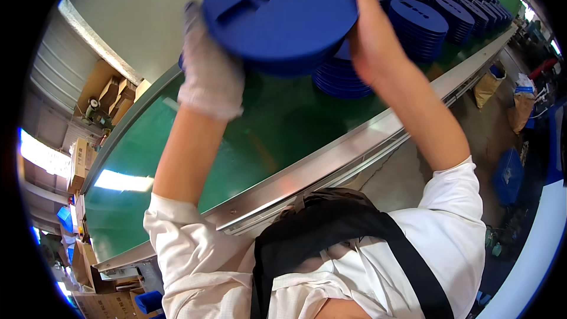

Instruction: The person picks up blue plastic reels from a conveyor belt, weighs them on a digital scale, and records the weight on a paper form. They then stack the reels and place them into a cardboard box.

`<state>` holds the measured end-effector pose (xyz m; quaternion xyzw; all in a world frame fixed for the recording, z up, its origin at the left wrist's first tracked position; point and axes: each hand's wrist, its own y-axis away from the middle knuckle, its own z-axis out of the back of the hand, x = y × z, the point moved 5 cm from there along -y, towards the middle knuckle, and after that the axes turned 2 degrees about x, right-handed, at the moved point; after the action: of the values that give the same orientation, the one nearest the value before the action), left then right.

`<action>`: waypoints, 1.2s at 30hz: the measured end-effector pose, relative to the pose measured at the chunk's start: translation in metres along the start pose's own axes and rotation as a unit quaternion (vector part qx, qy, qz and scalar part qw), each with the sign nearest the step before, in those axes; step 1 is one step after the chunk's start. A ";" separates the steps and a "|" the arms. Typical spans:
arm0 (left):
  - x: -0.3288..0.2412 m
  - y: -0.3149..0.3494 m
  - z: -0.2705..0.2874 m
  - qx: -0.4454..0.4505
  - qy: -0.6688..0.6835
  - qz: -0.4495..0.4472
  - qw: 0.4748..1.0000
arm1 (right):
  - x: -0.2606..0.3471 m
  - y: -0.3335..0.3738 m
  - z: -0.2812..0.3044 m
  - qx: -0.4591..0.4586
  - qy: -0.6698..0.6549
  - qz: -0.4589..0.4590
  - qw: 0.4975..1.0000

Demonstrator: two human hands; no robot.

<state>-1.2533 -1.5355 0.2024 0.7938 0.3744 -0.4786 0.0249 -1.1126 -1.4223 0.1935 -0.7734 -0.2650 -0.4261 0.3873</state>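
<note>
Between my two hands is a thick round blue disc piece [283,18] with a row of dark slots across its top. It may be several discs stacked, but its blurred side does not show which. My left hand [209,68], in a whitish glove with a dark fingertip, grips its left side. Bare, my right hand [375,38] presses its right side, thumb up along the rim. The piece is held above a green conveyor belt [254,142]. Partly hidden behind it and my right hand stands a stack of blue discs [339,82].
More stacks of slotted blue discs [418,26] stand in rows toward the far right of the belt. A metal rail [307,168] edges the belt on my side. A pale machine panel [142,12] rises behind. Cardboard boxes [80,165] are at left; sacks [489,87] stand on the floor at right.
</note>
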 end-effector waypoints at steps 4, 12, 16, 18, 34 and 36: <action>0.062 -0.065 0.009 -0.006 -0.012 0.029 0.999 | 0.028 -0.026 0.058 -0.028 0.050 -0.031 0.998; 0.149 -0.112 0.071 0.149 0.627 0.391 0.657 | 0.001 -0.022 0.158 -0.111 0.239 -0.103 0.959; 0.177 -0.071 0.008 -0.161 0.932 0.241 0.216 | -0.051 -0.017 0.208 -0.155 0.142 -0.283 0.936; 0.179 -0.044 -0.015 -0.225 0.968 0.112 -0.018 | -0.068 -0.012 0.200 -0.103 0.058 -0.293 0.949; 0.017 0.084 0.020 -0.056 0.988 0.075 0.126 | -0.036 0.027 0.021 0.029 -0.099 -0.173 0.979; -0.037 0.134 0.040 -0.079 0.972 -0.001 0.221 | -0.047 0.040 -0.043 0.113 -0.142 -0.205 0.962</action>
<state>-1.2094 -1.6688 0.1672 0.6385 0.1459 0.6950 -0.2967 -1.1255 -1.4841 0.1522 -0.7063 -0.5169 -0.3490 0.3349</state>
